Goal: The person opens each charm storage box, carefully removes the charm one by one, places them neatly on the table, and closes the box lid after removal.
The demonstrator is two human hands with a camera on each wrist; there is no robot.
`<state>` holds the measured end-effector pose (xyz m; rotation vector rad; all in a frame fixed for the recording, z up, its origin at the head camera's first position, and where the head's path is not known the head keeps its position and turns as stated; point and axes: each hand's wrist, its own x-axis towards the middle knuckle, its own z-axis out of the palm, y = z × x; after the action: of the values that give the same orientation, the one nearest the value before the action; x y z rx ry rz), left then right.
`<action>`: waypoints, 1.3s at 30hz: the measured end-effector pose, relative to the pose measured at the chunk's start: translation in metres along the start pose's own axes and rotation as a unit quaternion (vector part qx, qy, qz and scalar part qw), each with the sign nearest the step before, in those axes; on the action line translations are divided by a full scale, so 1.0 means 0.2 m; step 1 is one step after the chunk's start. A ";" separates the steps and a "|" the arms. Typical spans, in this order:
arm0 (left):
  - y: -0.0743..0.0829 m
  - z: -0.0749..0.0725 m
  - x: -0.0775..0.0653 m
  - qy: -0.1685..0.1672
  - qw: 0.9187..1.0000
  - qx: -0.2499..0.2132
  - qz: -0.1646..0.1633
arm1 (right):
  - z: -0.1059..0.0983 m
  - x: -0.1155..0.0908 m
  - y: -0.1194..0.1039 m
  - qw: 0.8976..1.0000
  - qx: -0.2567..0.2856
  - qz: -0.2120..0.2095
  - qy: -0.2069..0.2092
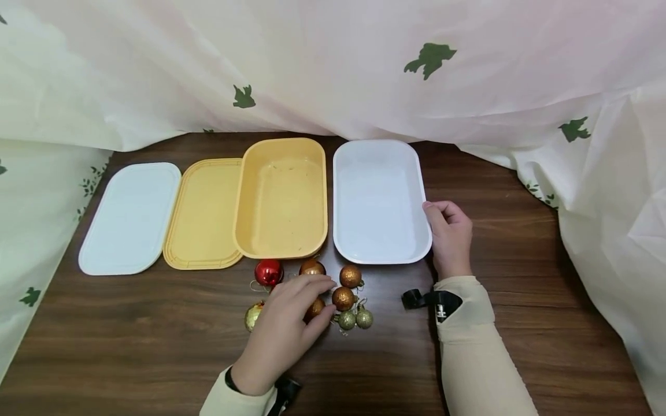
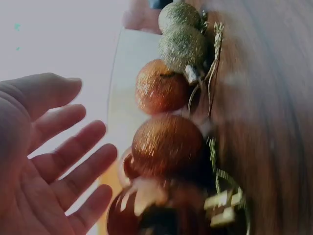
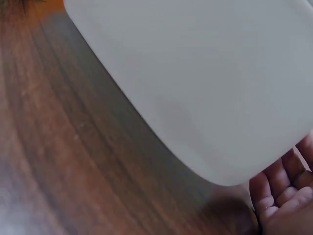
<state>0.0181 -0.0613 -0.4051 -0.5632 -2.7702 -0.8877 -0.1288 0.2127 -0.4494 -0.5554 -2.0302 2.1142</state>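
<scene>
My left hand (image 1: pixel 288 326) is over a group of small Christmas baubles, its fingers spread and bent a little. In the left wrist view, the palm faces a copper glitter bauble (image 2: pixel 168 146) and nothing is between the fingers. Around that hand lie a shiny red bauble (image 1: pixel 269 272), orange glitter baubles (image 1: pixel 350 276), pale gold glitter baubles (image 1: pixel 365 317) and a yellow-gold bauble (image 1: pixel 252 316); some are partly hidden beneath it. My right hand (image 1: pixel 452 240) grips the right rim of a white plastic container (image 1: pixel 382 202), thumb at the edge and fingers curled below the rim.
A yellow container (image 1: pixel 281 202) stands left of the white one. A yellow lid (image 1: pixel 205 216) lies partly under its left edge, with a white lid (image 1: pixel 130 219) farther left. White curtain cloth (image 1: pixel 333 69) with green birds borders the dark wooden table (image 1: pixel 156 341).
</scene>
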 end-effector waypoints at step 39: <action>-0.51 -0.56 -0.29 0.054 0.984 0.028 -0.166 | -0.42 -0.64 -0.24 0.865 -0.376 -0.274 -0.187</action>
<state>0.0346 -0.2219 -0.3843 -0.0389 -2.8226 -0.8696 0.0124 0.2471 -0.3835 0.3868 -2.7706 1.1128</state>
